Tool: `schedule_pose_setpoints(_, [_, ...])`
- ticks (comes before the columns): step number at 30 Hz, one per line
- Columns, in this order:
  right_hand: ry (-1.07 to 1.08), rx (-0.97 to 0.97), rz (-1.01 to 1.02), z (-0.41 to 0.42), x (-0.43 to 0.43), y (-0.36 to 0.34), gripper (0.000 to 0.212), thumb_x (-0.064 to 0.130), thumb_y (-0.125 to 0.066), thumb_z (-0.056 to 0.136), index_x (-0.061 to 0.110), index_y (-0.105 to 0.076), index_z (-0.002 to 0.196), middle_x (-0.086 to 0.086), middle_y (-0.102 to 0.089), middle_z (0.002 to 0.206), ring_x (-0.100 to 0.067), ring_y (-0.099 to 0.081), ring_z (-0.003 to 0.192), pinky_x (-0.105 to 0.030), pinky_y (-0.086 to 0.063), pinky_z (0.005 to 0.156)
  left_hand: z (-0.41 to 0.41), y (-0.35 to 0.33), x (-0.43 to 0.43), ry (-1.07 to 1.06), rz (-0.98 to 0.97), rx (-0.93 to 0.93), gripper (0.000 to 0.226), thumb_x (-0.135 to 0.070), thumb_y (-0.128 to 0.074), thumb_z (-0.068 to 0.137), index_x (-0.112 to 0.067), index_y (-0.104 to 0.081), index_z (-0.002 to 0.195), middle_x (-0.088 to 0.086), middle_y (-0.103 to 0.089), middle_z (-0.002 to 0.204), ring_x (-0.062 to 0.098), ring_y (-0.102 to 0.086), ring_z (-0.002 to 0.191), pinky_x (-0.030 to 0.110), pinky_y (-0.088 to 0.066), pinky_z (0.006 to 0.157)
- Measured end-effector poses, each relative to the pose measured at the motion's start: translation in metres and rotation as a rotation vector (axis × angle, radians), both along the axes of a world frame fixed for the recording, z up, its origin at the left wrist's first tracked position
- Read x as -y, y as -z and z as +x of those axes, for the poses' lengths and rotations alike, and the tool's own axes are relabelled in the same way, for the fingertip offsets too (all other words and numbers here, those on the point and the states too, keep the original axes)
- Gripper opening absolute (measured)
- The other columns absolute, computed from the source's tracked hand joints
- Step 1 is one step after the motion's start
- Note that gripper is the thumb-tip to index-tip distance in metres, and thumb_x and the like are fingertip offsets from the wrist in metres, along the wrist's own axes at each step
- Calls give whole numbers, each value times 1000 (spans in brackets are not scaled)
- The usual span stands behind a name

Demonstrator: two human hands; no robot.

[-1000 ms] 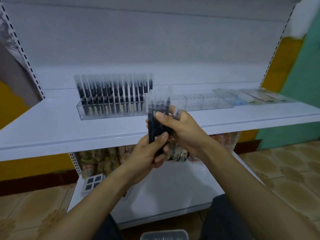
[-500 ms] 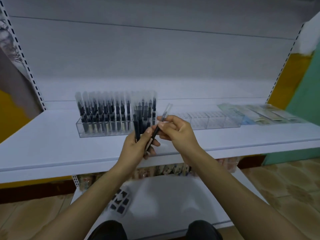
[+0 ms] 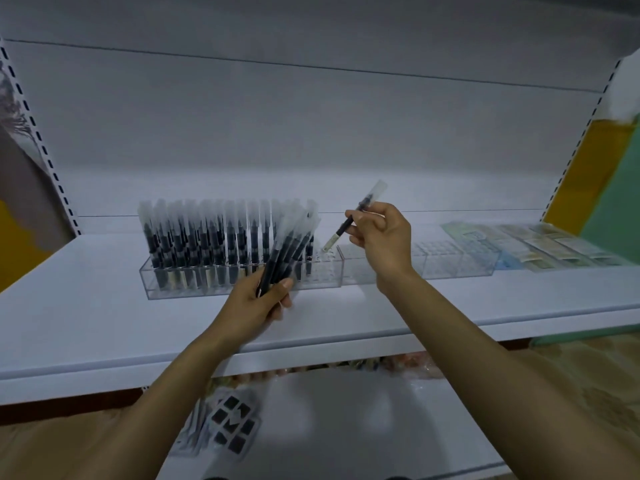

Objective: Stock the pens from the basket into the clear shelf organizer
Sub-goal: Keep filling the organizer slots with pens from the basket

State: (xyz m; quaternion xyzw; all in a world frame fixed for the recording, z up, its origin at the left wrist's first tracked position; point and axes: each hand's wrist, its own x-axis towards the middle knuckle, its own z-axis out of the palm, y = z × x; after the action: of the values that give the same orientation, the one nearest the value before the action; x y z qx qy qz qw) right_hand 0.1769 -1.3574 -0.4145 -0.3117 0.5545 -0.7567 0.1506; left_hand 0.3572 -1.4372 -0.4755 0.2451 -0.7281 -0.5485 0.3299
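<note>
A clear shelf organizer (image 3: 325,277) stands on the white shelf (image 3: 86,306), most of its slots filled with upright black pens (image 3: 207,244) in clear sleeves. My left hand (image 3: 258,299) grips a fanned bundle of pens (image 3: 289,247) in front of the organizer's right part. My right hand (image 3: 379,233) pinches a single pen (image 3: 349,221), tilted, with its lower tip just above the empty slots at the organizer's right end. The basket is out of view.
A second clear organizer (image 3: 450,263) with empty cells continues to the right, then flat clear packets (image 3: 540,244). A lower shelf (image 3: 339,420) holds a pack of dark squares (image 3: 232,427) and wrapped goods. Perforated uprights flank the shelf.
My right hand has drawn one pen out of the bundle and carried it right and up over the organizer's empty slots. My left hand with the bundle stayed in front of the organizer.
</note>
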Motion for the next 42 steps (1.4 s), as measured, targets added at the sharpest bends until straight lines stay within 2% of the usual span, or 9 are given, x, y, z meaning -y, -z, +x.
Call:
schedule_pose_setpoints(4, [48,-123,10,3,17,1,9,9,-61,92,17,-56,94,-4,-66,90,-17,-70,75,-28,-58,74,2,4,4,19,40,-20,14,-25,-54,94,-13,-60,93,-4,-57,60,11,-48,54,22,-41,55])
schedule_pose_setpoints(10, [107,-402,185,7,35,15,13,10,-55,94,21,-56,86,8,-66,82,-11,-70,75,-35,-58,74,5,5,7,-23,21,-38,30,-30,-54,94,-2,-60,96,-6,-57,61,5,-48,53,14,-40,51])
schedule_pose_setpoints(14, [136,-568,317,12,40,29,3,20,-58,92,21,-56,93,4,-68,85,-18,-68,80,-44,-56,77,6,6,8,-12,-6,-61,28,-27,-54,95,0,-59,96,-6,-56,60,5,-47,52,14,-40,51])
schedule_pose_setpoints(18, [214,-692,337,18,39,31,13,22,-58,94,14,-58,104,14,-57,74,-15,-62,79,-37,-54,73,6,5,8,-10,-16,-61,17,-26,-54,95,-11,-59,87,-8,-55,57,5,-45,50,14,-39,50])
schedule_pose_setpoints(21, [199,-807,365,26,39,38,14,21,-57,94,13,-58,106,11,-58,80,-14,-60,78,-33,-52,70,7,7,7,-7,-27,-61,17,-26,-54,95,-15,-58,84,-7,-55,56,4,-45,50,14,-39,49])
schedule_pose_setpoints(25, [246,-734,273,26,40,55,18,23,-59,94,14,-60,109,3,-66,90,-15,-62,85,-36,-53,73,7,7,6,-15,-23,-55,21,-27,-54,96,-17,-55,77,-7,-53,56,5,-44,49,15,-38,49])
schedule_pose_setpoints(31, [315,-671,23,34,46,78,26,27,-58,91,12,-62,112,0,-66,89,-15,-63,86,-42,-53,74,4,5,6,-27,-33,-37,20,-26,-54,96,-15,-54,79,-5,-51,56,6,-45,49,17,-39,50])
schedule_pose_setpoints(37, [335,-651,-29,29,53,85,29,34,-57,90,15,-61,111,2,-66,86,-14,-64,83,-46,-53,72,5,6,5,0,-17,-68,21,-25,-53,96,-17,-51,76,-7,-47,54,5,-41,47,14,-36,48])
schedule_pose_setpoints(42, [326,-651,-32,26,55,84,24,28,-61,88,15,-61,108,2,-65,82,-14,-63,80,-45,-53,72,6,4,6,-19,22,-96,22,-26,-53,95,-14,-51,76,-3,-46,57,6,-40,48,13,-35,47])
